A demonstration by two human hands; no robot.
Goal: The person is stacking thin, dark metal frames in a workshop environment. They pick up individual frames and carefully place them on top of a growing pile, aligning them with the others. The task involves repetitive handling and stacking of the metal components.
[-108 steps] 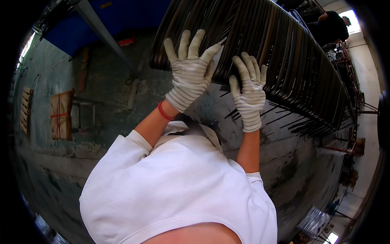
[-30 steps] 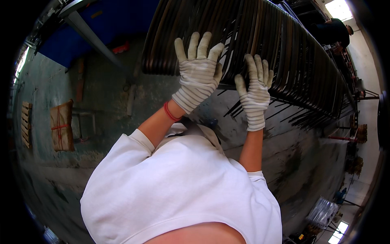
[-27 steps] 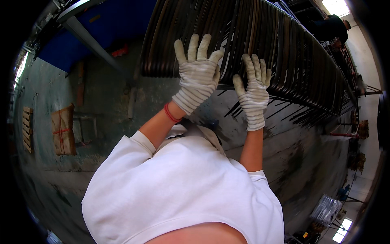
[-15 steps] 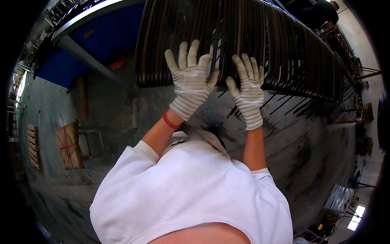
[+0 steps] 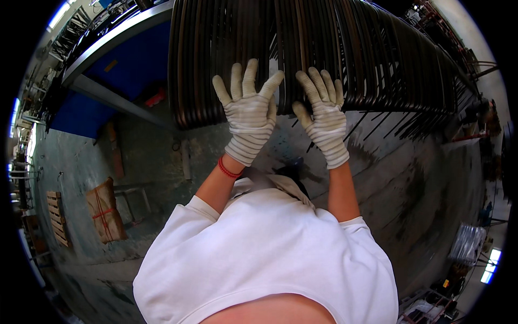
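Observation:
A long row of dark bent metal tubes (image 5: 216,70), packed side by side, fills the top of the view, its rounded bends toward me. My left hand (image 5: 249,105), in a striped off-white glove, lies over these bends with its fingers spread. Just to its right, my right hand (image 5: 322,108) wears a matching glove, its fingers stretched out over the tubes and the thumb apart. Neither hand grips anything. Whether the palms press on the tubes is hidden beneath the gloves. Straight rod ends (image 5: 377,127) show below the row on the right.
At the upper left stands a metal-framed bench with a blue panel (image 5: 135,54) and a slanted leg. A brown sack tied with red cord (image 5: 107,210) and a wooden pallet (image 5: 56,218) are on the floor at left. A silvery wrapped bundle (image 5: 467,243) sits far right.
The view has turned slightly, so the tubes and floor items appear shifted. Both hands have moved a little to the left along the tubes, and the left fingers have spread wider.

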